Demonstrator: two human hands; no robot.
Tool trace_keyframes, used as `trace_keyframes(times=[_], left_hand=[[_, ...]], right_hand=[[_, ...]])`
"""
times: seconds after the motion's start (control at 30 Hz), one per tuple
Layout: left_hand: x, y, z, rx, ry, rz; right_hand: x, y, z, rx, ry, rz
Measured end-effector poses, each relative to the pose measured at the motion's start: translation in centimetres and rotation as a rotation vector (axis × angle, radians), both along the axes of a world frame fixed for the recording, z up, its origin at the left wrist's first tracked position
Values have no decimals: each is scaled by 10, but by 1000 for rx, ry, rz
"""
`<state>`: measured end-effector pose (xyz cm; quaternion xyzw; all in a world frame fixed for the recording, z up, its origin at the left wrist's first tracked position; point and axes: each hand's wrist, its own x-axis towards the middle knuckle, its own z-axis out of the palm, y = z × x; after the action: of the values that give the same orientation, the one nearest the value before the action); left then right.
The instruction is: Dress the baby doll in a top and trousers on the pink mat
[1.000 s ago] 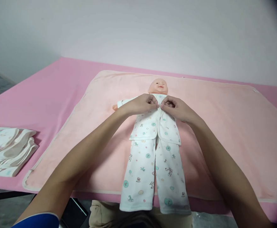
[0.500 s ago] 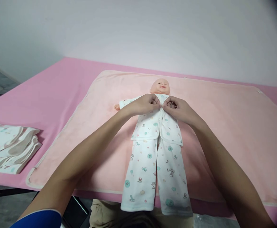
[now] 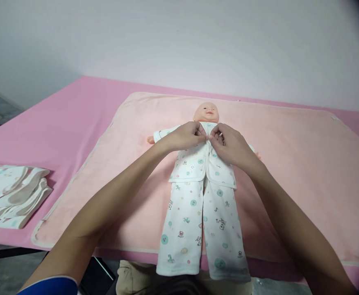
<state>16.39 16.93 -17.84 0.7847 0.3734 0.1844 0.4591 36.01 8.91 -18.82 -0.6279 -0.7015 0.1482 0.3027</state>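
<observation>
A baby doll (image 3: pixel 206 112) lies face up on a light pink blanket (image 3: pixel 290 164). It wears a white printed shirt (image 3: pixel 194 162) and matching white trousers (image 3: pixel 194 229). My left hand (image 3: pixel 184 136) pinches the left edge of the shirt front at the doll's chest. Pressed close beside it, my right hand (image 3: pixel 228 144) pinches the right edge. The fingertips of both hands meet at the shirt's opening just below the collar. The trouser legs reach over the near edge of the blanket.
The blanket rests on a pink-covered bed (image 3: pixel 59 119) against a white wall. A folded pile of printed white cloths (image 3: pixel 10 194) lies at the left edge. A dark object (image 3: pixel 95 278) and beige fabric (image 3: pixel 133 278) sit below the near edge.
My right hand has shifted slightly up and left, closing tighter against my left hand at the shirt opening. The view has drifted a little.
</observation>
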Motion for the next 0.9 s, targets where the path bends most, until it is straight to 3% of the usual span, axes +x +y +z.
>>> trace_keyframes(times=[0.3,0.6,0.73,0.9], left_hand=[[0,7,-7,-71,-74,-52],[0,8,-8,-123,-103,-23],[-2,8,-6,-115,-103,-34],[4,18,-3,-2,4,122]], right_hand=[[24,7,7,-245,206,124],[29,15,-5,-208,341,88],[35,17,-1,-242,345,122],[31,33,11,-218,247,41]])
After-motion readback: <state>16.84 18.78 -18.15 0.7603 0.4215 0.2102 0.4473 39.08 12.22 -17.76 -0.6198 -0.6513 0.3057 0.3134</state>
